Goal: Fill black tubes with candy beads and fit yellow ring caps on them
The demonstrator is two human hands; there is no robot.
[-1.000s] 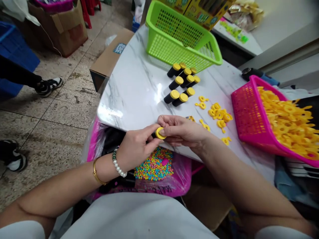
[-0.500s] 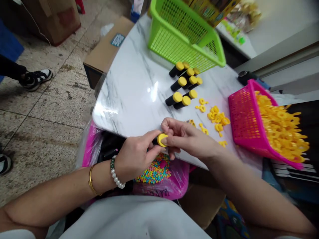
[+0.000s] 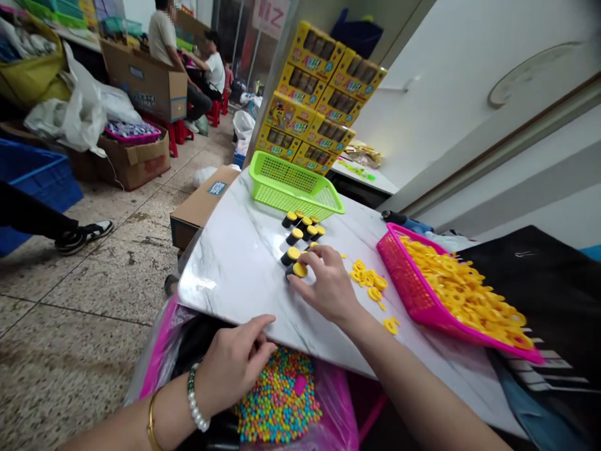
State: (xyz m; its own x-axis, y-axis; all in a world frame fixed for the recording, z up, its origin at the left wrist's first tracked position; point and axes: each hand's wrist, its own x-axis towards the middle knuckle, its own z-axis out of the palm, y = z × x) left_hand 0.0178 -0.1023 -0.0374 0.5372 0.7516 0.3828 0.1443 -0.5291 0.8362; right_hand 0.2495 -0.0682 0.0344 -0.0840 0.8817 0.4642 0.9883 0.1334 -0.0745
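Note:
My right hand reaches over the white marbled table. Its thumb and index finger are round a short black tube with a yellow cap, which stands at the near end of a group. Behind it are several more of these capped tubes, partly hidden by my fingers. My left hand hovers at the table's front edge, above a pink tub of small coloured balls. Its thumb and index finger are apart with nothing between them. Yellow ring pieces with stems lie right of my right hand.
A green basket stands behind the tubes, with yellow printed boxes stacked beyond. On the right, a pink basket is heaped with yellow ring pieces. A cardboard carton adjoins the table's left side. People sit far back.
My right hand has carried the capped tube from my left hand forward to the group on the table. My left hand has let go of it. The view has tilted up.

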